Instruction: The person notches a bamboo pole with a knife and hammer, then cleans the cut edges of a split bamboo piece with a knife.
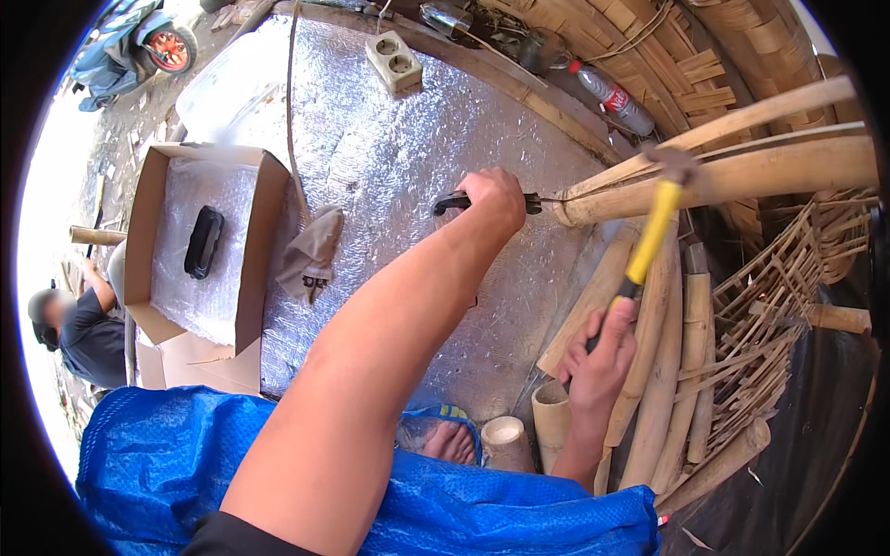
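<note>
One thick bamboo pole is lying across the upper right of the frame. Right of centre, the right hand is gripping a hammer low on its handle, probably for swing. At centre, the left hand is closing around a black-handled tool, seemingly steadying its tip at the pole's end. At left, a cardboard box is holding clear wrapping, presumably cushioning; a black tray is resting on that.

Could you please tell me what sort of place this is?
Probably a makeshift bamboo workshop, perhaps partly outdoors: cut bamboo poles lie at the right, the right hand holds a hammer, and a motorbike stands at upper left.
</note>
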Demonstrator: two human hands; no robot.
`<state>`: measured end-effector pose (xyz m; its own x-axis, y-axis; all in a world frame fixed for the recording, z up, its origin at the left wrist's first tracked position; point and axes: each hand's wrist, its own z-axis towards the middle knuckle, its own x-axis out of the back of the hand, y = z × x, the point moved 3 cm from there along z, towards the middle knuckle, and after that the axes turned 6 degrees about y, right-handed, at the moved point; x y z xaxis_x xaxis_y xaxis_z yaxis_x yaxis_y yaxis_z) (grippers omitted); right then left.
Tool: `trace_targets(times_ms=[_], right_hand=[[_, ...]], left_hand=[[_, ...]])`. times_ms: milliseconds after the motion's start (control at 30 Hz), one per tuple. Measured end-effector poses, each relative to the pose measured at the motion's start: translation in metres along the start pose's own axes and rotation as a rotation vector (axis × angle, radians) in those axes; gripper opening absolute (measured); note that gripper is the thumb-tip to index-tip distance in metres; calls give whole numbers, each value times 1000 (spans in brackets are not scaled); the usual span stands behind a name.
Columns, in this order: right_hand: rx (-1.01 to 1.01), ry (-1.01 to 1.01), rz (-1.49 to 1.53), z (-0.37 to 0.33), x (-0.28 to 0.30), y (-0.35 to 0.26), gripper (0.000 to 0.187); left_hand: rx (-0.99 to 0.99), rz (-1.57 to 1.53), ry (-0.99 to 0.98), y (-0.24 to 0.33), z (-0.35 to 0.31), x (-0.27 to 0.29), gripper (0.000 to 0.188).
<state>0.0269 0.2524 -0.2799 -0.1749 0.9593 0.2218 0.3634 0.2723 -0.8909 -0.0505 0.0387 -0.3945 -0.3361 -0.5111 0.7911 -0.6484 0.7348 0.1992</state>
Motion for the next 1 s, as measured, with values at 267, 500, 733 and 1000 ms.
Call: trace_targets(times_ms=[267, 500, 733, 1000], right_hand=[[-247, -114, -161, 19, -3, 43, 56], [740, 154, -419, 41, -6, 65, 56], [-19, 1, -52, 16, 26, 8, 56], [-308, -165, 69, 0, 13, 40, 53]], left_hand=[[12, -2, 48, -7, 4, 1, 34], [-26, 64, 4, 9, 3, 2, 37], [-36, 140, -40, 7, 10, 4, 43], [-48, 136, 16, -9, 7, -10, 49]])
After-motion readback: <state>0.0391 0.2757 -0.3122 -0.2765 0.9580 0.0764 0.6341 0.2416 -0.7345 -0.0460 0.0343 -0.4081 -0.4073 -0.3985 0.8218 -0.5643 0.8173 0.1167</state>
